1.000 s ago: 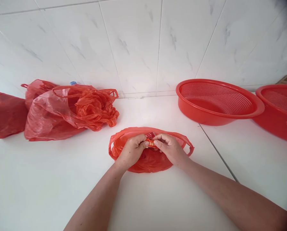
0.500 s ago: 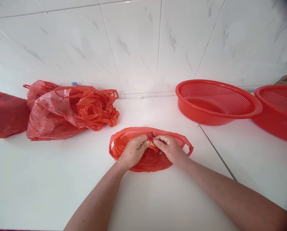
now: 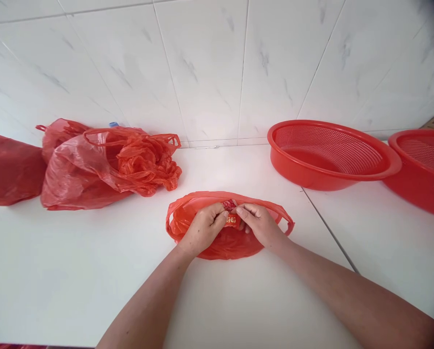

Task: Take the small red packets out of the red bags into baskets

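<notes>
Head view: nearest are two bare forearms reaching in from the bottom edge, ending in the two hands, left hand (image 3: pixel 203 229) and right hand (image 3: pixel 259 224), close together over the middle of the bench (image 3: pixel 93 281). Both hands are nearly closed in a pinch, and the fingertips (image 3: pixel 220 218) of each meet a single small red printed packet (image 3: pixel 230 214) with gold characters, which sits between them with its lower part showing just under the right thumb. Directly beneath the hands, touching the palms' undersides, lies one flattened red plastic carrier bag (image 3: pixel 231 247), its two handles spread out to either side of them.

Further off, beyond the left hand, three red plastic bags lie heaped together: one bulging at the far left (image 3: pixel 9 169), and two more with a crumpled orange-red mass (image 3: pixel 147 165) at their right end. A small blue cap (image 3: pixel 112 124) peeks out behind them. Beyond the right hand sit two red plastic colanders (image 3: pixel 322 177), (image 3: pixel 420 194), side by side and apart from the hands, against white marbled wall tiles (image 3: pixel 202 72).
</notes>
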`<state>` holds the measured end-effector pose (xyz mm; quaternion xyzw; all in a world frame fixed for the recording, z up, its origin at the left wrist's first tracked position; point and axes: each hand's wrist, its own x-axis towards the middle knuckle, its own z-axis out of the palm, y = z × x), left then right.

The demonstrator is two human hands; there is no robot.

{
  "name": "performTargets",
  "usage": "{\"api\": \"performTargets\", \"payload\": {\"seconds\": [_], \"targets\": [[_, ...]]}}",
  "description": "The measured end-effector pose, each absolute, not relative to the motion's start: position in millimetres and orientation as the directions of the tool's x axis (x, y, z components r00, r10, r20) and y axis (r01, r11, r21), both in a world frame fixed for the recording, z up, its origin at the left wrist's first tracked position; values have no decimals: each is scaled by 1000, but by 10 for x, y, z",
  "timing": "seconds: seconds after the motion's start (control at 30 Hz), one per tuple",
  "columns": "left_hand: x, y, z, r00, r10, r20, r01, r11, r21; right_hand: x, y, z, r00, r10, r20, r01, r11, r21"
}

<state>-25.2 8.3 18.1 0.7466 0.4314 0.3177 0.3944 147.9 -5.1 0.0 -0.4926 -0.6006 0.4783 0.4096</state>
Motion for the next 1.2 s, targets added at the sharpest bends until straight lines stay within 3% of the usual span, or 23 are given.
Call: {"api": "performTargets", "payload": {"seconds": [0.2,0.47,0.77,0.97,1.2], "targets": [[-262,81,173,385,911,146,362,-295,884,1483,-44,7,-223,975,13,216,62,-974],[-292,116,130,402,907,127,367,-287,885,1491,-41,-9,-114,992,52,228,77,-970],[-341,124,180,442,892,98,398,-293,869,1481,-40,43,-218,972,92,148,126,-981],[-586,244,279,205,966,159,655,-256,711,1528,-16,18,-190,977,94,398,164,-902],[-723,299,223,243,969,-31,830,-191,525,1539,-44,-109,-274,958,83,736,265,-623]]}}
